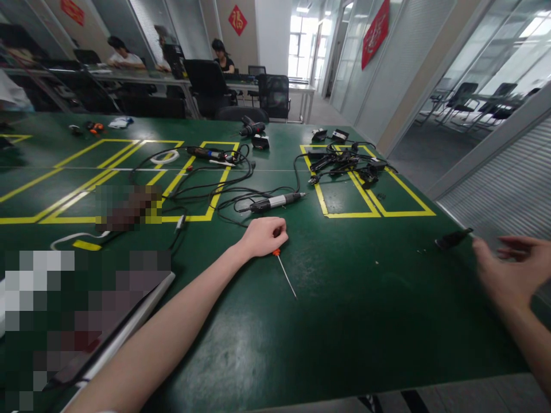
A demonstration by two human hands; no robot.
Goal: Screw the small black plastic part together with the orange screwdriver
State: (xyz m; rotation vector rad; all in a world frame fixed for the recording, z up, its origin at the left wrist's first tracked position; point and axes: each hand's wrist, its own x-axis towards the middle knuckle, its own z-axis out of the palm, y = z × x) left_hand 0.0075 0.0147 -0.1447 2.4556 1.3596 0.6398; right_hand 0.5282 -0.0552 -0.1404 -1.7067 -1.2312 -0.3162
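Head view: your left fingers [280, 225] wrap screwdriver [286, 275] handle, shaft protruding below them over worktop [365, 321]. Probably light, stiff; handle offers surest hold. Your right fingers [523, 241] part wide, apparently empty, just beside black object [454, 238].

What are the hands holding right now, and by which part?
The left hand grips the screwdriver by its handle, leaving the shaft exposed. The right hand appears to hold nothing; it is open beside a black object.
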